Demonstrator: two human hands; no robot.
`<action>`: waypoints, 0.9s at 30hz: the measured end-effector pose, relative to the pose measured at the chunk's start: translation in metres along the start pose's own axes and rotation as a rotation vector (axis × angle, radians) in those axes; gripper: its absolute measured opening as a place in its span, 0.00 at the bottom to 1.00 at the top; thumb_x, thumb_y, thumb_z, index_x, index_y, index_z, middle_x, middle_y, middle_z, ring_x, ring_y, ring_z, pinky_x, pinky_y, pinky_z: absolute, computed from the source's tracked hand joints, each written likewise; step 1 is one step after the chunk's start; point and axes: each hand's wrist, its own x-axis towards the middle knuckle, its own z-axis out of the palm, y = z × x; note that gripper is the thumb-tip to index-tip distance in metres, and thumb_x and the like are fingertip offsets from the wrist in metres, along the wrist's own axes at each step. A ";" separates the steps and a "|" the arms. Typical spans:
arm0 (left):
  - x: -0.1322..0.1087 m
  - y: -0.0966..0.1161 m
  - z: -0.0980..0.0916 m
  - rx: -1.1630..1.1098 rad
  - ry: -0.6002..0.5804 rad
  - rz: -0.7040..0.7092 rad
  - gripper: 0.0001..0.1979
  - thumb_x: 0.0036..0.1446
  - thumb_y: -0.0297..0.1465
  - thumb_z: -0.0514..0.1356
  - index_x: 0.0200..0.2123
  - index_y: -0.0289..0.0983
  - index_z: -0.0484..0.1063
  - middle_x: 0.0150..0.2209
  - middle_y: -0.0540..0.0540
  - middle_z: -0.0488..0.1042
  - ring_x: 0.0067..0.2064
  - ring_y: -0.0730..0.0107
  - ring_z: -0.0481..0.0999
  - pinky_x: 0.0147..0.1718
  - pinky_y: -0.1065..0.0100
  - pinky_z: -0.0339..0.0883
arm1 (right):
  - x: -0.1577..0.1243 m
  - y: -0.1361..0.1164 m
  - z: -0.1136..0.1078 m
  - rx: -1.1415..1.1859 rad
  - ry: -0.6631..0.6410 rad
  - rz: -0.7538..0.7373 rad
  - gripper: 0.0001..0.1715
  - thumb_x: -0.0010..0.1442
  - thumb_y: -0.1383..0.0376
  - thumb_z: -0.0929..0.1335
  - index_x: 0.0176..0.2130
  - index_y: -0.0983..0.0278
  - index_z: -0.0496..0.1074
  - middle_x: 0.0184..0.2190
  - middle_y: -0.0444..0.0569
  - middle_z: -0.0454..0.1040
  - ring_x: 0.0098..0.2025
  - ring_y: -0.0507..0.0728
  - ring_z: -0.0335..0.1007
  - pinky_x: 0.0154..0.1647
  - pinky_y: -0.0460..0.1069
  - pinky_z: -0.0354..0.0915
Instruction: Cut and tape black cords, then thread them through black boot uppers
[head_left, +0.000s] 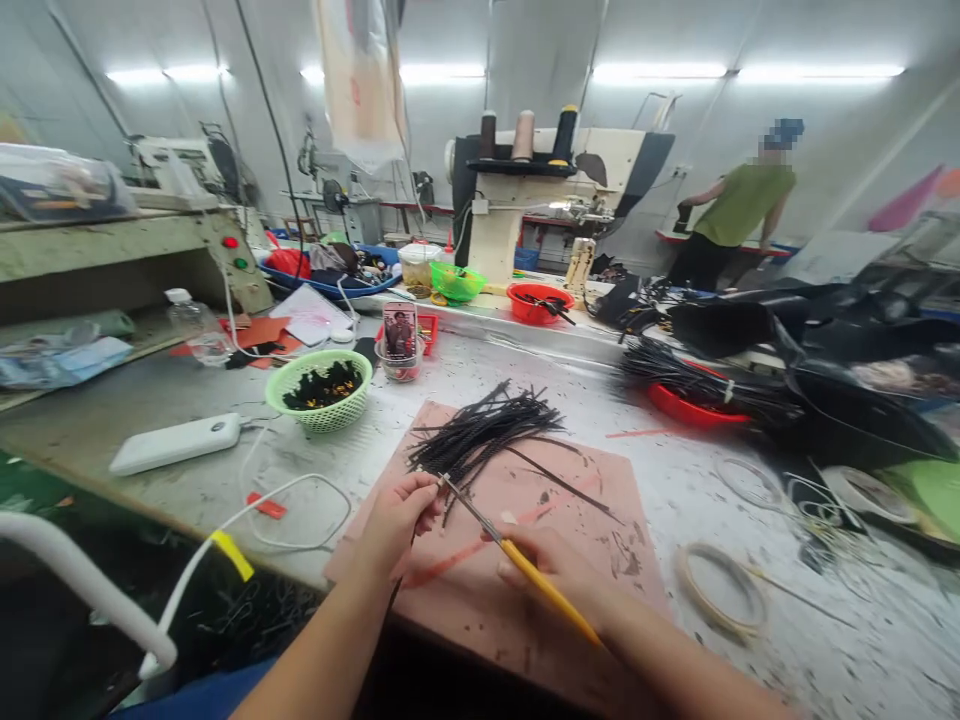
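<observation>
Left hand pinches something indistinct; right hand grips yellow-handled tool, axis slanting toward left hand; black strips just beyond.

The bare, smooth left forearm is long and narrows evenly to a slim wrist; the ungloved left hand has slender fingers; the bare right forearm broadens toward the elbow; the right hand is ungloved too; plain blue fabric shows lower left, whether clothing or seat unclear.
</observation>
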 end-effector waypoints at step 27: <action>-0.026 -0.015 -0.014 0.166 -0.112 -0.061 0.12 0.39 0.34 0.63 0.29 0.36 0.72 0.20 0.55 0.66 0.20 0.79 0.61 0.19 0.76 0.54 | 0.041 -0.006 -0.041 -0.510 0.391 0.253 0.24 0.49 0.71 0.63 0.48 0.60 0.64 0.29 0.46 0.71 0.29 0.54 0.66 0.29 0.47 0.59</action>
